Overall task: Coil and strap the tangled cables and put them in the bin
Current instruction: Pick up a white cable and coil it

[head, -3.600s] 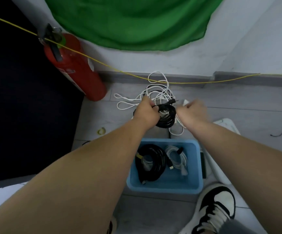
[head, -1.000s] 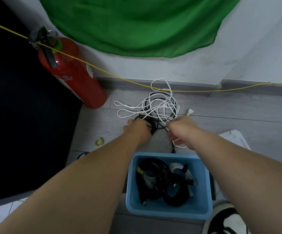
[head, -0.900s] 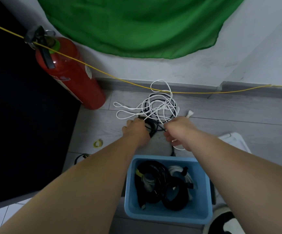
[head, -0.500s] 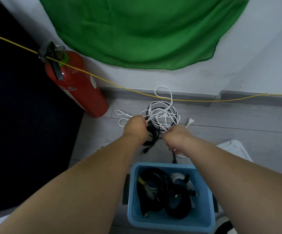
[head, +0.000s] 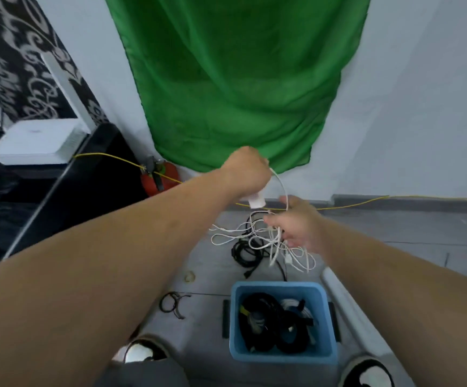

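Note:
My left hand [head: 247, 171] is raised in front of the green cloth and grips the plug end of a white cable [head: 256, 202]. That cable arcs down to my right hand [head: 299, 224], which holds the tangled white loops [head: 260, 236] lifted off the floor. A black cable [head: 244, 254] lies loosely coiled on the floor under the tangle. The blue bin [head: 281, 358] stands close in front of me and holds black and white coiled cables.
A yellow cord [head: 352, 205] runs along the wall base. A red fire extinguisher [head: 165, 181] stands at the left beside dark furniture. Black straps [head: 172, 303] and a small yellow ring [head: 189, 276] lie on the floor. My shoes [head: 140, 351] flank the bin.
My left hand rose from the pile, pulling a white cable end upward. My right hand lifted the white tangle. The black cable stays on the floor. The view tilted up.

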`<state>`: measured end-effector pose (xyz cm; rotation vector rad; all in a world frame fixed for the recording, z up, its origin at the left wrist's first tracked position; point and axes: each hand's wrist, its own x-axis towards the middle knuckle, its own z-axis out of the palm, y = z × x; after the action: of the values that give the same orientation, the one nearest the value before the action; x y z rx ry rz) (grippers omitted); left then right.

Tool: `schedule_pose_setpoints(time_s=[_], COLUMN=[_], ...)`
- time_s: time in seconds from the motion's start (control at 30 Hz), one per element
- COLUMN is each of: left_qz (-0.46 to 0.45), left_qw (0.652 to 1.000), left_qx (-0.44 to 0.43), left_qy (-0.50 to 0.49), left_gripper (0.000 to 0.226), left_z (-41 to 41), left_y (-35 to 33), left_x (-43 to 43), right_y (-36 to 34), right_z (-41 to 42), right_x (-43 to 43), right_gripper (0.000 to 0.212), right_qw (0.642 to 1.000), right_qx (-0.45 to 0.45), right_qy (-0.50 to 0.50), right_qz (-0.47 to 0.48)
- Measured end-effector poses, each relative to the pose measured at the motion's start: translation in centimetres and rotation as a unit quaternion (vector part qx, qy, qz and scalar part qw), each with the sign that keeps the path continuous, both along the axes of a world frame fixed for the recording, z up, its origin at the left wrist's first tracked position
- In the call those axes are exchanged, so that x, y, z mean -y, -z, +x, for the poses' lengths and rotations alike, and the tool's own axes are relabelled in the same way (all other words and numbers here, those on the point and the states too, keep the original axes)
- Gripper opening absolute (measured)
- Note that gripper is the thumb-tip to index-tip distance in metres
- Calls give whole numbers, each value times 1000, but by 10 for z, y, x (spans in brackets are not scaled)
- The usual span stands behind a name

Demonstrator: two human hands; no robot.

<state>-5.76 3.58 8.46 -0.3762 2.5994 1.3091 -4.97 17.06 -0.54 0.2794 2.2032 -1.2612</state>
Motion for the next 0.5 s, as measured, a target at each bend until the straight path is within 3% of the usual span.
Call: schedule_pose_setpoints(time_s=[0.03,0.13,0.2,0.3,0.43,0.5], left_qz=[12,76,126,101,84,92], left_qw=[999,985,964,936,946,953], left_qx=[-53,-156,-235,-332,-300,-268], left_qy=[0,-8,-23,-58,-85,-109], left_gripper=[33,28,25,25,24,26], left_z=[4,31,50,78,97,103], left_y=[-23,-95,-136,-174,-144,-119], left_x=[-5,-16,-18,-9,-5,-3], right_y=[-13,-66,-91,-121,-129,-128], right_z=[3,15,18,35,54,57], right_x=[2,7,10,11,5,2], right_gripper=[68,38,50,63,61,57], right_qw=[999,990,986,986,971,964], right_qx=[-32,-121,-125,-140,-187,-235], right_qy=[9,67,106,93,74,86], right_qz=[-5,-14,-9,19,130,92])
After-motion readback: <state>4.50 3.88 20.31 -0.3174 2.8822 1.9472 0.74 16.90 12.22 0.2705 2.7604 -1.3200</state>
